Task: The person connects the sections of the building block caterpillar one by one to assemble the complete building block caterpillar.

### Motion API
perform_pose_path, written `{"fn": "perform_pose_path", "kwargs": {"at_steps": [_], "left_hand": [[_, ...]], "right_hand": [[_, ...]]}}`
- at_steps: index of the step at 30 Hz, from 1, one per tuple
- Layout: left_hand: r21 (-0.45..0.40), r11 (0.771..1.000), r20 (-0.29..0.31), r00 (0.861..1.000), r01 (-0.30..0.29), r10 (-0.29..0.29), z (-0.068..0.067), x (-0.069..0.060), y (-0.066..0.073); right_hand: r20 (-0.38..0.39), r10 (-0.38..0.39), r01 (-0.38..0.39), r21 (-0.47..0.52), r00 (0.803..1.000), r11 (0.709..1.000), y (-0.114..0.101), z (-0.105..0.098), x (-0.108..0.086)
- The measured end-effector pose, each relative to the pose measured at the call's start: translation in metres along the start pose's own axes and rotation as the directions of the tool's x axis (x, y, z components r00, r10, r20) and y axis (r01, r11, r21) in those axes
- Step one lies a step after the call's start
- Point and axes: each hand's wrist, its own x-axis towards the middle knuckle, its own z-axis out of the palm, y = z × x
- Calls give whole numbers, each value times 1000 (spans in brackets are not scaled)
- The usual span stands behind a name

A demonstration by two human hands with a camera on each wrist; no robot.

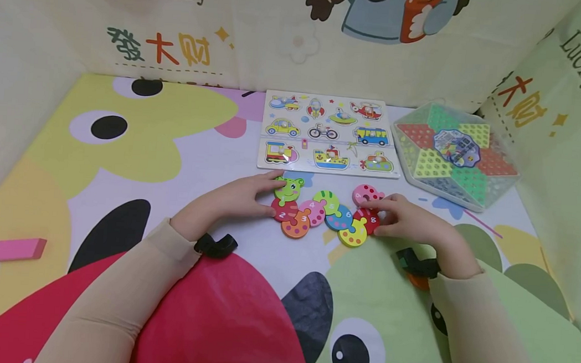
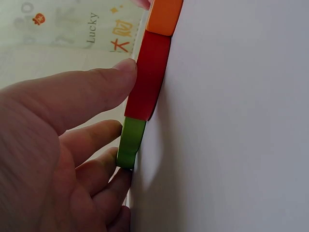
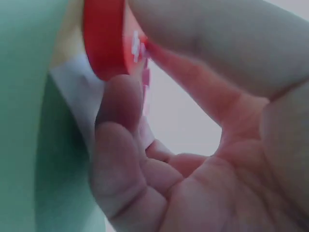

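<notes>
A caterpillar puzzle chain of round, numbered pieces curves across the middle of the table in the head view. Its green smiling head piece (image 1: 288, 190) joins the red piece 2 (image 1: 284, 209). The left hand (image 1: 237, 197) is at this end, its thumb against the red edge and its fingers touching the green head; the left wrist view shows the red rim (image 2: 148, 75) and green rim (image 2: 131, 142). At the other end, the right hand (image 1: 408, 219) pinches the red piece 8 (image 1: 372, 220), beside a pink piece (image 1: 365, 195). Fingers partly cover both pieces.
Behind the chain lies a vehicle puzzle board (image 1: 330, 134). A clear hexagonal box (image 1: 454, 155) with coloured pegboard triangles sits to its right. One pink block (image 1: 16, 249) lies far left on the cartoon-print cloth. Printed fabric walls (image 1: 259, 35) border the table.
</notes>
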Motion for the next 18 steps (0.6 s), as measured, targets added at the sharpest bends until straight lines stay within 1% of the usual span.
{"fn": "perform_pose_path", "kwargs": {"at_steps": [3, 6, 8, 11, 14, 16, 18], "left_hand": [[-3, 1000, 2, 1000, -1, 1, 0, 0, 0], [-1, 1000, 3, 1000, -5, 5, -1, -1, 0], [3, 1000, 4, 1000, -8, 8, -1, -1, 0], [3, 1000, 4, 1000, -8, 8, -1, -2, 0], [-3, 1000, 0, 1000, -16, 16, -1, -2, 0], [-7, 1000, -1, 1000, -19, 19, -1, -1, 0], [-11, 1000, -1, 1000, -23, 23, -1, -1, 0]], "right_hand": [[-65, -34, 34, 9, 997, 999, 3, -5, -1], [-134, -53, 57, 32, 990, 998, 7, -11, -1], [-152, -59, 66, 41, 987, 997, 9, -16, 1], [-135, -73, 81, 56, 988, 995, 9, -22, 7], [-87, -82, 87, 64, 993, 994, 9, -27, 15], [-60, -83, 87, 57, 995, 995, 9, -29, 21], [-35, -69, 70, 32, 997, 997, 9, -31, 26]]}}
